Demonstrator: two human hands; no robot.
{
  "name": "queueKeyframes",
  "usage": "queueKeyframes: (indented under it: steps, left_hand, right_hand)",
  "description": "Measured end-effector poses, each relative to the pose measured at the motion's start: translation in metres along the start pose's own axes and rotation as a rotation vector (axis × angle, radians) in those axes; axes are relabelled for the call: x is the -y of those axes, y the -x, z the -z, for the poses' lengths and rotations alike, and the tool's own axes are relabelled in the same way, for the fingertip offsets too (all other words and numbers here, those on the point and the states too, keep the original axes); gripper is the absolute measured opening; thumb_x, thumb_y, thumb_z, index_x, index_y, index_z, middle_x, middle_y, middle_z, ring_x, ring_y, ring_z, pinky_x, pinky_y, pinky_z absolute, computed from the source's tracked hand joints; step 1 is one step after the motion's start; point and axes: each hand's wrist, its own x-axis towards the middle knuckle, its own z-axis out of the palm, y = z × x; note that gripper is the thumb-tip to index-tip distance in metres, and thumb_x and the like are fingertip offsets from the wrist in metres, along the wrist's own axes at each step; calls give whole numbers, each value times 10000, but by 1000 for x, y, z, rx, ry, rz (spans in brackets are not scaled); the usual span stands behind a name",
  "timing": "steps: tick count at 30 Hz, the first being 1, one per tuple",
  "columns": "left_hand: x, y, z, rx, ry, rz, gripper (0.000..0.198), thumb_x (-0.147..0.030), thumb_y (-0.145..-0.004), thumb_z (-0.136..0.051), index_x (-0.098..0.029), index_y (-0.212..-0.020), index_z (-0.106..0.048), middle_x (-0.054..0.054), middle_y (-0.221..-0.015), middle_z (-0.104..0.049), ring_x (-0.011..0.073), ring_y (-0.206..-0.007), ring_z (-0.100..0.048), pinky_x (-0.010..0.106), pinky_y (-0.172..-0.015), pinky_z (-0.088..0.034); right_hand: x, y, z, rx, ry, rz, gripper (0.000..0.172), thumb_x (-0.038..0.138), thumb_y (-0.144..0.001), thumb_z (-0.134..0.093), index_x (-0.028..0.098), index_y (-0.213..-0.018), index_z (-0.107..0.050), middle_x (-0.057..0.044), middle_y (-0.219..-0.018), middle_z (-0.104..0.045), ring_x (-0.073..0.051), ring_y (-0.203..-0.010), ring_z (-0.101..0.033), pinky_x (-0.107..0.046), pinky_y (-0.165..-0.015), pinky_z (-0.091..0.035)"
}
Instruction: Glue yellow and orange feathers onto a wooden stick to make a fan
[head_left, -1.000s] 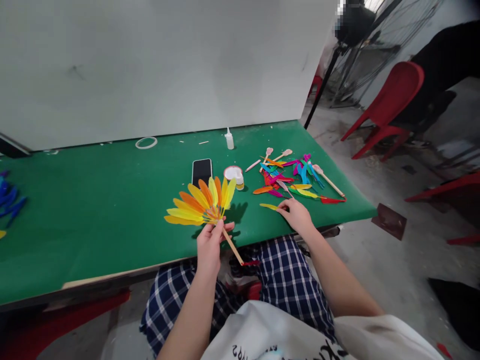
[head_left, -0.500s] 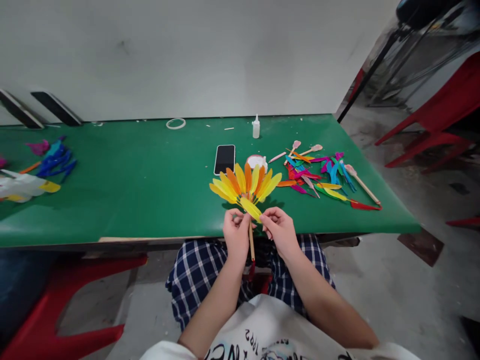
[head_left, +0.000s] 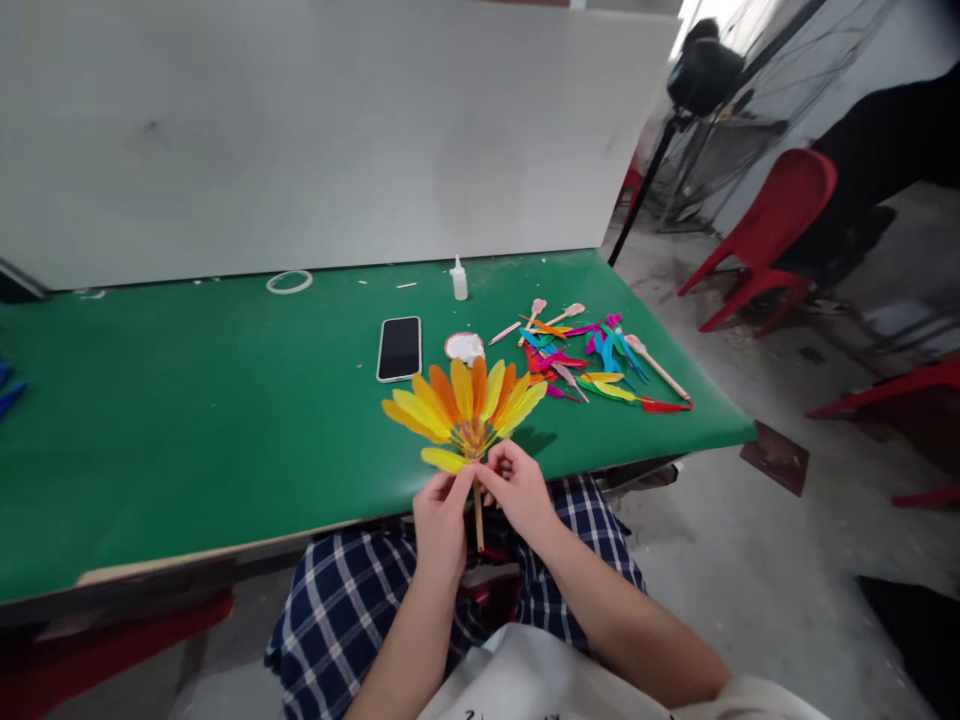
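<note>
A fan of yellow and orange feathers (head_left: 478, 390) spreads from the top of a thin wooden stick (head_left: 479, 520) above the table's front edge. My left hand (head_left: 441, 520) is closed around the upper stick, just under the feathers. A separate yellow feather (head_left: 444, 460) lies across below the fan, its tip pointing left. My right hand (head_left: 519, 490) pinches at that feather's quill end, close against the stick and my left fingertips. The fingers partly hide the quill and the join.
On the green table (head_left: 225, 430) are a phone (head_left: 400, 348), a round dish with white stuff (head_left: 465, 347), a small squeeze bottle (head_left: 459, 280) and a white ring (head_left: 289, 282). Loose coloured feathers (head_left: 562, 358) and pink-headed sticks (head_left: 660, 368) lie at right. A red chair (head_left: 780, 215) stands beyond.
The single yellow feather has swung from pointing up-left in front of the fan to pointing left below it. My right hand has moved in to the stick. The camera view has turned right.
</note>
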Motion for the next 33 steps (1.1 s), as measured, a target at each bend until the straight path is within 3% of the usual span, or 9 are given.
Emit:
queueKeyframes:
  steps: [4,9,15,18,22,26,28,33]
  left_hand:
    - [0,-2,1,-79,62,-6,179,-290,-638,-699,-141,-731,-669,23,-732,-687,149,-716,-621,257,-694,-473]
    - [4,-6,8,-142,-12,-31,215,-300,-606,-721,-143,-746,-673,20,-722,-693,148,-706,-625,253,-692,-478]
    - [12,-9,20,-137,-109,-43,218,-280,-591,-732,-140,-748,-679,13,-711,-688,138,-685,-608,247,-684,-476]
    - [13,-7,21,-143,-142,-29,217,-282,-593,-731,-137,-749,-687,27,-724,-690,144,-702,-608,261,-701,-478]
    - [1,-11,15,-96,-28,-30,171,-272,-589,-735,-141,-686,-685,48,-856,-689,162,-841,-613,254,-747,-481]
    - [-20,-23,2,-243,143,-74,207,-280,-516,-773,-134,-598,-651,-2,-633,-646,81,-552,-572,185,-525,-462]
    - [-29,-29,-6,-240,137,-45,230,-294,-521,-772,-123,-618,-653,-13,-519,-599,76,-470,-539,190,-479,-448]
    - [-31,-40,-19,-211,156,-87,210,-282,-574,-744,-114,-608,-622,-27,-530,-582,54,-467,-524,165,-469,-425]
  right_hand:
    - [-1,1,3,41,-26,4,237,338,-642,-666,194,-706,-489,54,-611,-514,-72,-511,-512,-160,-387,-391]
    - [-5,-4,3,-24,-65,-3,276,408,-651,-646,180,-764,-539,8,-725,-570,-109,-642,-537,-178,-416,-415]
    - [-8,-11,-5,-56,8,109,219,368,-649,-663,168,-732,-633,-7,-736,-611,-130,-699,-562,-252,-646,-462]
    - [-7,-13,-6,-52,51,161,197,361,-667,-650,165,-648,-658,-18,-749,-616,-138,-722,-573,-261,-692,-454]
    - [-3,-22,1,-148,-88,120,212,364,-678,-632,158,-631,-617,-2,-649,-620,-126,-649,-586,-246,-631,-467]
    - [4,-29,13,-145,-272,-49,282,428,-691,-602,158,-654,-529,12,-549,-624,-106,-445,-571,-230,-473,-473]
    - [6,-28,15,-111,-282,-52,274,420,-700,-601,159,-685,-518,16,-555,-631,-91,-390,-551,-204,-414,-453]
    - [8,-26,11,-109,-335,-13,212,357,-738,-584,156,-793,-542,20,-597,-634,-53,-389,-514,-170,-412,-453]
